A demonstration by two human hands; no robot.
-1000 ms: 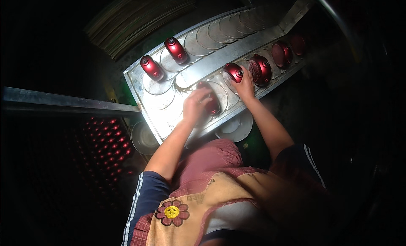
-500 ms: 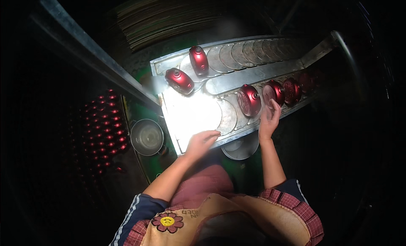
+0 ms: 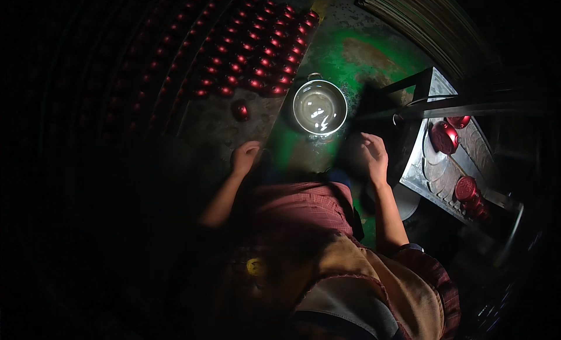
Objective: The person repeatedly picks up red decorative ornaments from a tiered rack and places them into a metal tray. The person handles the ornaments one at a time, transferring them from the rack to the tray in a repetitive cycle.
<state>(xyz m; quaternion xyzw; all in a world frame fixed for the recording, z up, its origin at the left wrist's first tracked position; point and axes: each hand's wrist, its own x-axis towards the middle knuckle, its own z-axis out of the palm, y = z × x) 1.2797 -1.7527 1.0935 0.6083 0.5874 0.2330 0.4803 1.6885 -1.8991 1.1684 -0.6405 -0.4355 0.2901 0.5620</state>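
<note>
My left hand [image 3: 245, 158] hangs in the air with loosely bent fingers and holds nothing. Nearest to it, on the dark surface beyond, stands a single glossy red rounded vessel [image 3: 240, 110] with a short neck. My right hand [image 3: 375, 155], fingers half bent and apart, is likewise without anything in it. Ahead of that hand, on the floor, stands a round metal pot [image 3: 298, 109] with shiny liquid inside. To the right, a metal conveyor [image 3: 411, 175] bears several red vessels, one of them [image 3: 445, 137] near its end.
Rows of red vessels [image 3: 255, 83] fill the surface at the far left. A dark metal bar [image 3: 467, 108] crosses above the conveyor. A stack of thin sheets [image 3: 429, 21] stands at the far right. Green paint marks the floor [image 3: 403, 42]. Deep shadow covers the left side.
My view has swung left, from the conveyor to the pot and the rows of vessels. My right hand has come away from a red vessel on the conveyor; my left hand has left the conveyor's edge.
</note>
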